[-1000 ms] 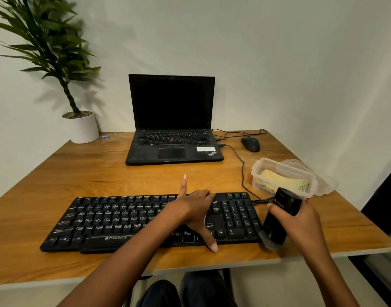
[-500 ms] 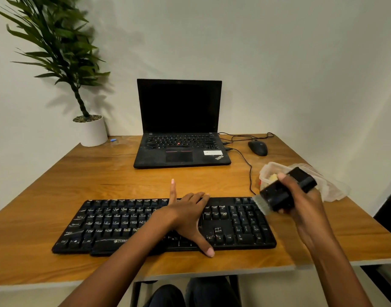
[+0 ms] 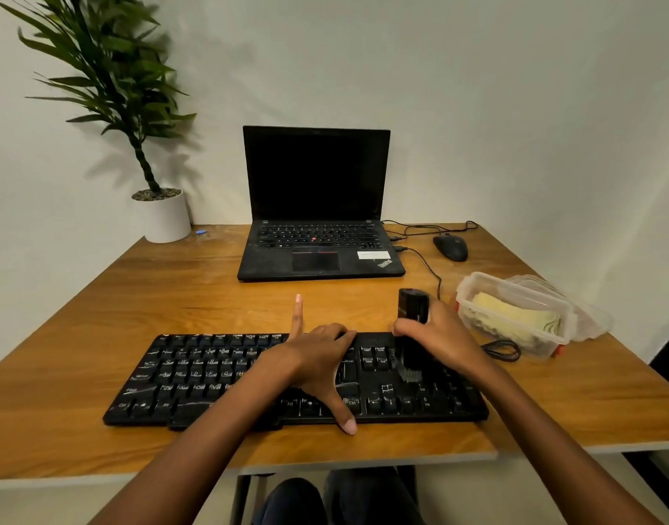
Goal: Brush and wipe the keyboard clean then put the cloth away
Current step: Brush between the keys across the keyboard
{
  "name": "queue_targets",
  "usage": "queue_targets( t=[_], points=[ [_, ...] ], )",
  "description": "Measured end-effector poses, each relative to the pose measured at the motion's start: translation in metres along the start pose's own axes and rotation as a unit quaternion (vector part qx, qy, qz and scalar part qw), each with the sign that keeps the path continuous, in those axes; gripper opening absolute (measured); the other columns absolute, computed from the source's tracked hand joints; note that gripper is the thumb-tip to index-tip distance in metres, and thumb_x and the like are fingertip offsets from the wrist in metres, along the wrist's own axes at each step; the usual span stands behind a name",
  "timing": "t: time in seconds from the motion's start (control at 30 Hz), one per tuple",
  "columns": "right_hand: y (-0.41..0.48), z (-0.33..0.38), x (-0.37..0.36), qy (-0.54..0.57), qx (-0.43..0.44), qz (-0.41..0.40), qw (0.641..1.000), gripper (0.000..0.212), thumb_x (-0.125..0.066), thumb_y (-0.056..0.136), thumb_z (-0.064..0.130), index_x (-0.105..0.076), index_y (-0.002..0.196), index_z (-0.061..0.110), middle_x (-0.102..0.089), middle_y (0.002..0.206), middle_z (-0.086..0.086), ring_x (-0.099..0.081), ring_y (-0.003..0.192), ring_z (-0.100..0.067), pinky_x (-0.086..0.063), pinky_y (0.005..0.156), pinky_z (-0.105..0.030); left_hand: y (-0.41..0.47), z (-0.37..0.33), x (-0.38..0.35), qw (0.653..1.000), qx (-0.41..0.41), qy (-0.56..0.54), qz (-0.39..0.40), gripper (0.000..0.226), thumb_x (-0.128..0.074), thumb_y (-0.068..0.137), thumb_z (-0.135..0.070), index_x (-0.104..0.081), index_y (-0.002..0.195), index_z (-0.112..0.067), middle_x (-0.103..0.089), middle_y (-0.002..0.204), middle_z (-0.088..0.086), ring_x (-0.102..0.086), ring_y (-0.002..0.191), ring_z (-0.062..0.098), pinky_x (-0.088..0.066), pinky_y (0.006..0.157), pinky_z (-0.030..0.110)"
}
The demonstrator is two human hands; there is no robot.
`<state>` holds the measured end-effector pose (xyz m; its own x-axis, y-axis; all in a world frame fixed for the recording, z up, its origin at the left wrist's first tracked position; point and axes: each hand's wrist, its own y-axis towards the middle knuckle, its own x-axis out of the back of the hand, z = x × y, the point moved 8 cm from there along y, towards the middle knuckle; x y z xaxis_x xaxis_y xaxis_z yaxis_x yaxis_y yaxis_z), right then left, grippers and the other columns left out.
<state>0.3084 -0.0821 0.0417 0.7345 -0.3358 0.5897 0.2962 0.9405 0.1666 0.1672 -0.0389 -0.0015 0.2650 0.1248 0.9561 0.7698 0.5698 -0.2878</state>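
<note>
A black keyboard point(image 3: 196, 377) lies across the near part of the wooden desk point(image 3: 98, 316). My left hand point(image 3: 317, 363) rests spread on its middle, index finger pointing away, thumb at the front edge. My right hand point(image 3: 442, 341) grips a black brush point(image 3: 412, 327) held upright, its grey bristles down on the keys at the right end. A yellow cloth point(image 3: 511, 318) lies folded in a clear plastic box point(image 3: 473, 286) to the right of the keyboard.
An open black laptop point(image 3: 317, 240) stands at the back centre, with a black mouse point(image 3: 451, 247) and cables to its right. A potted plant point(image 3: 162, 217) is at the back left corner. The box's clear lid point(image 3: 590, 320) lies beside it.
My right hand has brought the brush from beyond the keyboard's right edge onto the right-hand keys, turning it upright. The left hand stays on the keyboard.
</note>
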Motion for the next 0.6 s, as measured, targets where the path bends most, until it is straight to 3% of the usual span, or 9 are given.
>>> queue_targets(
  t=[0.13, 0.2, 0.3, 0.37, 0.47, 0.6],
  points=[
    [0.004, 0.013, 0.021, 0.055, 0.029, -0.104, 0.993, 0.027, -0.066, 0.083, 0.022, -0.046, 0.102, 0.018, -0.054, 0.08, 0.01, -0.053, 0.072, -0.002, -0.039, 0.057, -0.012, 0.003, 0.0, 0.0, 1.0, 0.01, 0.008, 0.016, 0.133, -0.064, 0.059, -0.078, 0.007, 0.15, -0.012, -0.006, 0.158, 0.007, 0.001, 0.146, 0.022, 0.034, 0.089, 0.067],
    [-0.004, 0.013, 0.006, 0.018, 0.05, -0.074, 0.996, 0.032, -0.066, 0.083, 0.025, -0.042, 0.104, 0.023, -0.055, 0.08, 0.011, -0.054, 0.071, 0.0, -0.04, 0.055, -0.01, 0.003, 0.0, -0.001, 1.0, 0.015, 0.013, 0.021, 0.134, -0.064, 0.058, -0.078, 0.007, 0.15, -0.012, -0.006, 0.158, 0.007, 0.001, 0.146, 0.022, 0.031, 0.091, 0.068],
    [-0.014, 0.008, -0.008, -0.05, 0.054, -0.039, 0.997, 0.03, -0.068, 0.078, 0.026, -0.046, 0.099, 0.023, -0.059, 0.076, 0.002, -0.058, 0.07, -0.014, -0.046, 0.06, -0.025, 0.003, 0.0, -0.002, 0.999, 0.022, 0.013, 0.023, 0.134, -0.065, 0.058, -0.077, 0.007, 0.15, -0.012, -0.006, 0.158, 0.008, 0.001, 0.146, 0.022, 0.034, 0.089, 0.067],
    [-0.006, 0.009, 0.002, -0.041, 0.037, -0.039, 0.998, 0.031, -0.069, 0.078, 0.025, -0.048, 0.099, 0.021, -0.057, 0.077, 0.005, -0.055, 0.07, -0.01, -0.043, 0.06, -0.02, 0.002, 0.0, -0.001, 0.999, 0.025, 0.012, 0.024, 0.134, -0.065, 0.058, -0.077, 0.008, 0.15, -0.011, -0.005, 0.158, 0.008, 0.002, 0.146, 0.022, 0.035, 0.088, 0.067],
    [0.0, 0.014, 0.016, -0.002, 0.053, -0.1, 0.994, 0.032, -0.07, 0.079, 0.024, -0.046, 0.1, 0.022, -0.054, 0.077, 0.012, -0.051, 0.07, -0.001, -0.041, 0.059, -0.011, 0.003, 0.0, -0.001, 0.999, 0.025, 0.01, 0.026, 0.134, -0.065, 0.058, -0.076, 0.008, 0.15, -0.011, -0.005, 0.159, 0.008, 0.002, 0.146, 0.022, 0.032, 0.091, 0.068],
    [-0.009, 0.004, -0.004, -0.011, 0.033, -0.002, 0.999, 0.028, -0.07, 0.079, 0.02, -0.047, 0.094, 0.026, -0.057, 0.079, 0.004, -0.055, 0.073, -0.009, -0.043, 0.061, -0.014, 0.002, 0.0, -0.001, 0.999, 0.024, 0.008, 0.029, 0.134, -0.066, 0.058, -0.076, 0.007, 0.15, -0.012, -0.006, 0.158, 0.007, 0.001, 0.146, 0.022, 0.031, 0.092, 0.068]
  ],
)
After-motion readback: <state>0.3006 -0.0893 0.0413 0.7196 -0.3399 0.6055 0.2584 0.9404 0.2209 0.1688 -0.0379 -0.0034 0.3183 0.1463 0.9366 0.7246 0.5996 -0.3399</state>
